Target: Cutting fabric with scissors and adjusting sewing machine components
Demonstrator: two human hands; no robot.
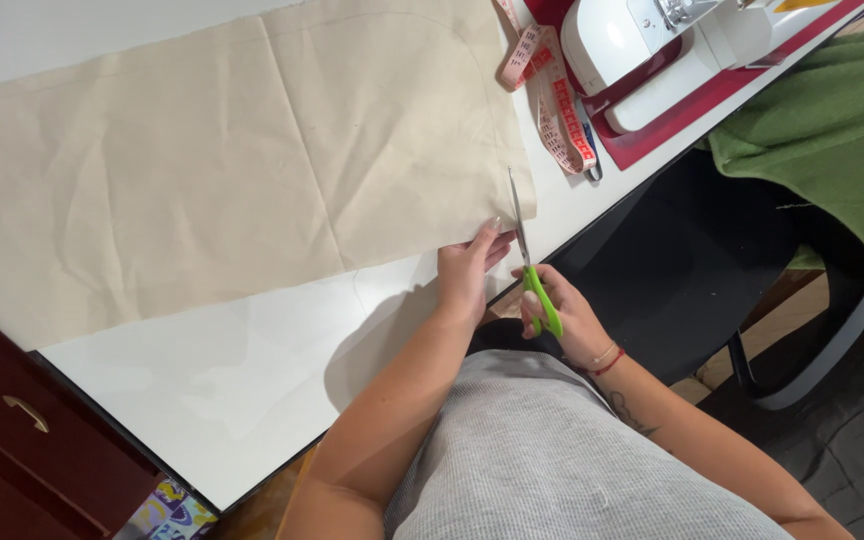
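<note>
Your right hand (564,318) clamped on green-handled steel scissors (530,255), blades at edge of flat cream cotton cloth (232,160); left hand (470,268), fingers together, pins corner to white bench (252,370), steadying it.

top: grey ribbed | arms: bare | right wrist (607,358): red, beaded bracelets

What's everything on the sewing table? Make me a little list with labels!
left hand: flat on the edge of the cream fabric
right hand: holding green-handled scissors, blades at the fabric's right edge
fabric: creased, spread flat on the white table, faint curved line near the top
measuring tape: pink, loose beside the fabric
sewing machine: white, on a dark red mat
off the table: black chair with green cloth; dark wooden drawer at lower left
</note>
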